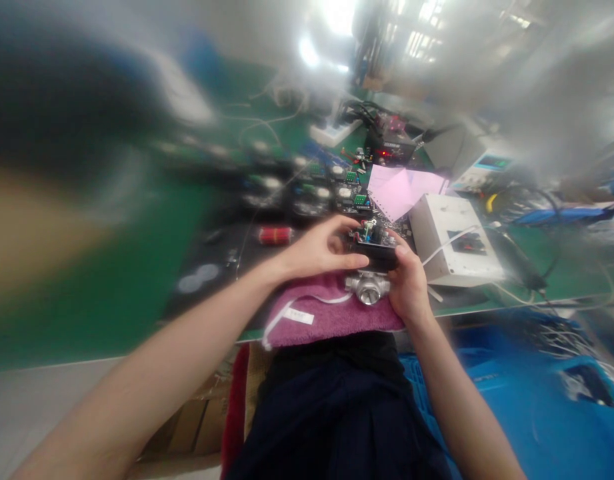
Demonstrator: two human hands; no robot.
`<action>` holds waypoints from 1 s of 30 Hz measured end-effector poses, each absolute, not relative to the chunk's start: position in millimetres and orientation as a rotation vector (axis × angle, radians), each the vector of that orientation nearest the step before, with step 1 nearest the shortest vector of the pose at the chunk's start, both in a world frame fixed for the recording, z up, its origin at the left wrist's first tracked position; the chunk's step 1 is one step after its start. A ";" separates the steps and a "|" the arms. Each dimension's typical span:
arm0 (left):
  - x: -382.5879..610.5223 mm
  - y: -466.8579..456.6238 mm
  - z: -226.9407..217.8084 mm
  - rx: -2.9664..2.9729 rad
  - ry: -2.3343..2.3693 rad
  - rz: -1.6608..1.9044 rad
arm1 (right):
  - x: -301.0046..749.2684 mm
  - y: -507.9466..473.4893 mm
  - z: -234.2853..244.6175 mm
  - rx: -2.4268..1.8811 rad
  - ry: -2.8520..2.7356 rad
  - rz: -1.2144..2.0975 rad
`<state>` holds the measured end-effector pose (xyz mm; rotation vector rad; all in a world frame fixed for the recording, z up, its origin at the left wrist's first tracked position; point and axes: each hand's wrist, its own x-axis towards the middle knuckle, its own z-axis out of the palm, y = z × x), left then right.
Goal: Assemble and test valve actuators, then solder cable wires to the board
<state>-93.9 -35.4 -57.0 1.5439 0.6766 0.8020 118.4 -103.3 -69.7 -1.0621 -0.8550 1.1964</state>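
Note:
My two hands meet over a small black device (375, 250) with an open top that shows green and coloured parts. My left hand (321, 249) grips its left side, fingers curled over the top edge. My right hand (409, 281) closes round its right end. Under the device hangs a silver metal valve fitting (368, 288), which rests on a pink towel (321, 313) at the front edge of the green bench (137, 280). The left part of the picture is smeared by motion.
A white box (454, 247) with a white cable stands right of my hands. Pink paper sheets (401, 190) lie behind it. Circuit boards (337, 190), a red cylinder (275, 234), a power strip (334, 132) and black instruments fill the back. Blue bins (537, 393) sit at lower right.

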 end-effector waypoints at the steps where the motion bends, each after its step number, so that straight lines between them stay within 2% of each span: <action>1: -94.0 -35.3 -57.3 1.543 0.674 0.802 | 118.2 -103.5 -69.7 -1.062 -0.858 1.194; 30: -95.1 -36.5 -53.8 1.528 0.650 0.807 | 118.9 -105.2 -69.0 -1.070 -0.913 1.170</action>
